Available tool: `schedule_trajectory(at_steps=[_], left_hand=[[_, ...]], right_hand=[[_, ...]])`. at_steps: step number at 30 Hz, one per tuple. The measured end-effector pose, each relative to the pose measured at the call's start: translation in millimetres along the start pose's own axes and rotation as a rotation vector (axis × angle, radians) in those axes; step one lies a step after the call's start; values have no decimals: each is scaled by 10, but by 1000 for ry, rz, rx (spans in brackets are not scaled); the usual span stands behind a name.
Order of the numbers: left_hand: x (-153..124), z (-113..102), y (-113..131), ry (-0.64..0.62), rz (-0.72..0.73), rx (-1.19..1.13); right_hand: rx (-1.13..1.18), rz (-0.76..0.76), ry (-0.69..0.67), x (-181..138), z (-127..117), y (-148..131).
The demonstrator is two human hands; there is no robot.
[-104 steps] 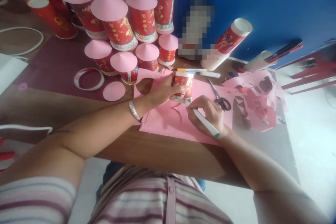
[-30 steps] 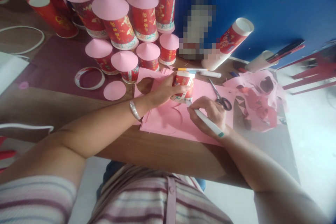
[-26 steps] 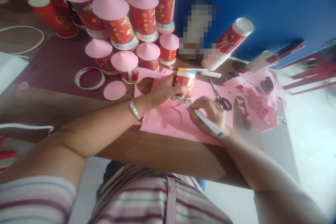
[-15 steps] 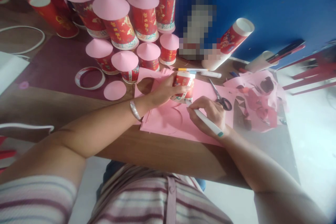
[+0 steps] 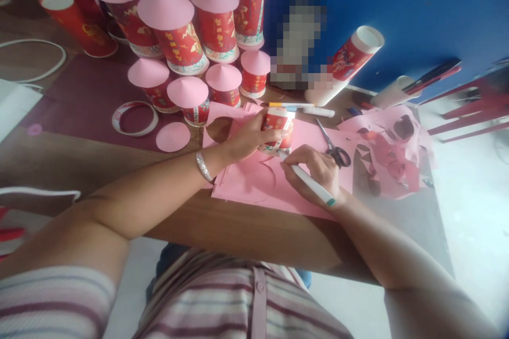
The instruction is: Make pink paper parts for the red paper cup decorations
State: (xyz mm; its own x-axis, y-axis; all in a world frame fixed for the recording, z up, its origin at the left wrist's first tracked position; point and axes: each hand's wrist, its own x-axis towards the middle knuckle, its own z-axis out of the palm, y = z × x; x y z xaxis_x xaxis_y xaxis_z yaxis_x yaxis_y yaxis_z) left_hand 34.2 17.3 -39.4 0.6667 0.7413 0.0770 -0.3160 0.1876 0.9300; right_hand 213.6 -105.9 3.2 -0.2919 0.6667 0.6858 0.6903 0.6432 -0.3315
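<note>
My left hand (image 5: 248, 137) is wrapped round a small red paper cup (image 5: 278, 128) that stands upside down on a pink paper sheet (image 5: 270, 183) at the table's middle. My right hand (image 5: 318, 172) pinches a white marker (image 5: 312, 185) with a green end. The marker's tip touches the paper at the cup's base. A circle outline is drawn on the sheet just left of the marker.
Several red cups with pink cone lids (image 5: 186, 47) stand at the back. Scissors (image 5: 334, 145) lie right of the cup, by a heap of pink scraps (image 5: 389, 153). A cut pink disc (image 5: 173, 136), a cup rim ring (image 5: 134, 118) and two pens (image 5: 302, 108) lie nearby.
Hardly anything has moved. My right hand with the marker has shifted slightly left along the cup's base. My left hand keeps hold of the cup.
</note>
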Motion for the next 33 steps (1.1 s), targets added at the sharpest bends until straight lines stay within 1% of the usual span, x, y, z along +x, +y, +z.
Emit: schedule_trajectory(at_steps=[8, 12, 21, 33], left_hand=[[-5, -6, 12, -17, -11, 6], [-5, 10, 19, -3, -14, 1], [1, 5, 13, -44, 4, 8], [-3, -4, -8, -29, 8, 5]], right_hand=[[8, -6, -6, 2, -5, 11], [4, -15, 0, -1, -10, 14], [2, -43, -1, -8, -16, 25], [16, -35, 7, -5, -13, 30]])
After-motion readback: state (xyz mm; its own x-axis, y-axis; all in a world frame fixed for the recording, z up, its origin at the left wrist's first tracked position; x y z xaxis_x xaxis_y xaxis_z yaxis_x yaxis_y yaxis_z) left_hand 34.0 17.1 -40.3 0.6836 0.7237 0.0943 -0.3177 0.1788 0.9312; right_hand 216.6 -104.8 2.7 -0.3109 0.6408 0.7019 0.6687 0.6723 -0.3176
